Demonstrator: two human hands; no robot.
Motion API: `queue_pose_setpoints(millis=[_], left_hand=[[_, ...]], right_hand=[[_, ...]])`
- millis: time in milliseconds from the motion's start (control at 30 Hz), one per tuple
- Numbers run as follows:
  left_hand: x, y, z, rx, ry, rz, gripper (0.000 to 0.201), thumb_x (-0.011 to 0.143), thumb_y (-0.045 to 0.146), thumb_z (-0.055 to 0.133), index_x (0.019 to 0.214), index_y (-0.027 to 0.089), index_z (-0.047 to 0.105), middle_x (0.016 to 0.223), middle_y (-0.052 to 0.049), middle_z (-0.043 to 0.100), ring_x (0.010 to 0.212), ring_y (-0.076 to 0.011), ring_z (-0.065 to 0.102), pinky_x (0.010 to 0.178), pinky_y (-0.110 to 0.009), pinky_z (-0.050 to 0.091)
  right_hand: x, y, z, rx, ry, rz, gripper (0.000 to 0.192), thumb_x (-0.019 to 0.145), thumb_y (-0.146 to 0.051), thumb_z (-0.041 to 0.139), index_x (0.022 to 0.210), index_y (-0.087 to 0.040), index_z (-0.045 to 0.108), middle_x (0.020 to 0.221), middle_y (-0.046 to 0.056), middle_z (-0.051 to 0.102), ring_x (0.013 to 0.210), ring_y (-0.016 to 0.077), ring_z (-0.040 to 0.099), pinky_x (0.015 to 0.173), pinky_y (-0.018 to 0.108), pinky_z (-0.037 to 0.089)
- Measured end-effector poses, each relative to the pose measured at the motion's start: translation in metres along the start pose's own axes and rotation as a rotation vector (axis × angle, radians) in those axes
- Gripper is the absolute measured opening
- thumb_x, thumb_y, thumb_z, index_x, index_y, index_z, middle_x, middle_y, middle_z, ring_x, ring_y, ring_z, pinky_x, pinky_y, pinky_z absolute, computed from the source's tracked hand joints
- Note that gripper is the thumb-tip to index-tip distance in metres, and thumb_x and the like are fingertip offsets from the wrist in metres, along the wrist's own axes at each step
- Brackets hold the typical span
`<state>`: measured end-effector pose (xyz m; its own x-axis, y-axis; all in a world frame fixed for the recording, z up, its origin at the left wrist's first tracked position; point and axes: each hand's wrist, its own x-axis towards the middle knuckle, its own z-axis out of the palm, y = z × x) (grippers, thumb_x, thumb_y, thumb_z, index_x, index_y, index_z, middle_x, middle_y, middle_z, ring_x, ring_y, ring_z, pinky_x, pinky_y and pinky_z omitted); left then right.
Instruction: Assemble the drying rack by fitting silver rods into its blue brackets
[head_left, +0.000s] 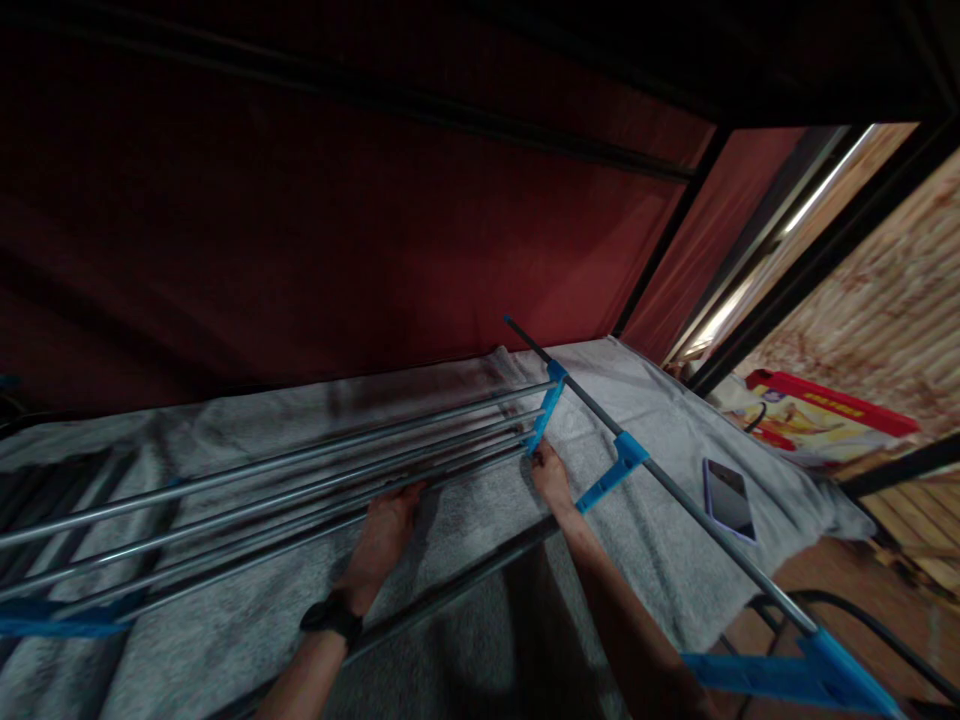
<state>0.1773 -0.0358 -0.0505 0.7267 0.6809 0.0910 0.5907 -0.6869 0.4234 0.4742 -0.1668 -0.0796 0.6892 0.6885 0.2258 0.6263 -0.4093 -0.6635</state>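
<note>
Parallel grey metal tubes (pixel 247 472) run into a blue plastic bracket (pixel 553 405), forming part of a rack. My left hand (pixel 388 525), with a black watch at its wrist, is closed around the lowest tube of this row; its fingertips are partly hidden. At the lower end of the blue bracket, my right hand (pixel 552 480) has its fingers bent against the plastic, near the tube ends. A long upright tube (pixel 697 510) passes through the bracket and through a second blue bracket (pixel 619 468) beside my right forearm. Another blue piece (pixel 832 670) sits at its near end.
Grey cloth (pixel 465 560) covers the table. A phone (pixel 729 498) lies to the right. Several dark tubes (pixel 67 500) and a blue bracket (pixel 60 617) are on the left. A red and yellow printed package (pixel 825 415) is beyond the right edge. A red panel (pixel 360 240) stands behind.
</note>
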Motion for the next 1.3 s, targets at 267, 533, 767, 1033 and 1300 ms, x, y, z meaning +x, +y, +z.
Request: queue_pose_setpoints(millis=[267, 533, 767, 1033, 1300], left_hand=[[-0.002, 0.0, -0.004, -0.044, -0.014, 0.002, 0.051, 0.095, 0.005, 0.045, 0.133, 0.021, 0.074, 0.135, -0.008, 0.074, 0.128, -0.0257, 0.07, 0.118, -0.042, 0.049], [-0.002, -0.004, -0.001, -0.054, -0.038, 0.038, 0.055, 0.093, 0.003, 0.041, 0.134, 0.02, 0.073, 0.137, -0.008, 0.074, 0.128, -0.0235, 0.069, 0.118, -0.039, 0.05], [-0.006, 0.0, -0.009, 0.069, -0.065, 0.02, 0.06, 0.093, 0.003, 0.042, 0.142, 0.025, 0.068, 0.143, -0.006, 0.07, 0.133, -0.0243, 0.065, 0.12, -0.041, 0.046], [-0.008, 0.006, -0.011, 0.104, -0.119, -0.011, 0.063, 0.091, 0.002, 0.039, 0.143, 0.024, 0.067, 0.145, -0.006, 0.069, 0.135, -0.0235, 0.064, 0.122, -0.041, 0.043], [-0.006, 0.012, -0.021, 0.063, -0.147, -0.02, 0.068, 0.087, -0.001, 0.04, 0.145, 0.027, 0.064, 0.146, -0.006, 0.068, 0.135, -0.0235, 0.064, 0.121, -0.042, 0.043]], right_hand=[[-0.001, -0.001, 0.002, 0.058, 0.05, 0.067, 0.044, 0.081, -0.011, 0.043, 0.111, -0.02, 0.074, 0.088, 0.005, 0.073, 0.085, 0.0208, 0.067, 0.084, 0.029, 0.055], [-0.003, -0.006, 0.002, 0.064, 0.035, 0.079, 0.047, 0.083, -0.009, 0.041, 0.116, -0.019, 0.073, 0.098, 0.007, 0.076, 0.091, 0.0214, 0.069, 0.09, 0.031, 0.055], [-0.006, -0.015, 0.002, 0.066, -0.006, 0.097, 0.051, 0.084, -0.008, 0.045, 0.126, -0.016, 0.072, 0.106, 0.01, 0.077, 0.097, 0.0227, 0.07, 0.096, 0.033, 0.053], [-0.01, -0.012, 0.008, 0.036, 0.034, 0.123, 0.049, 0.085, -0.007, 0.046, 0.126, -0.016, 0.072, 0.105, 0.008, 0.076, 0.098, 0.0212, 0.069, 0.097, 0.029, 0.051], [-0.014, -0.011, 0.015, 0.03, 0.098, 0.101, 0.051, 0.084, -0.01, 0.046, 0.129, -0.013, 0.069, 0.113, 0.011, 0.073, 0.106, 0.0239, 0.066, 0.103, 0.035, 0.05]])
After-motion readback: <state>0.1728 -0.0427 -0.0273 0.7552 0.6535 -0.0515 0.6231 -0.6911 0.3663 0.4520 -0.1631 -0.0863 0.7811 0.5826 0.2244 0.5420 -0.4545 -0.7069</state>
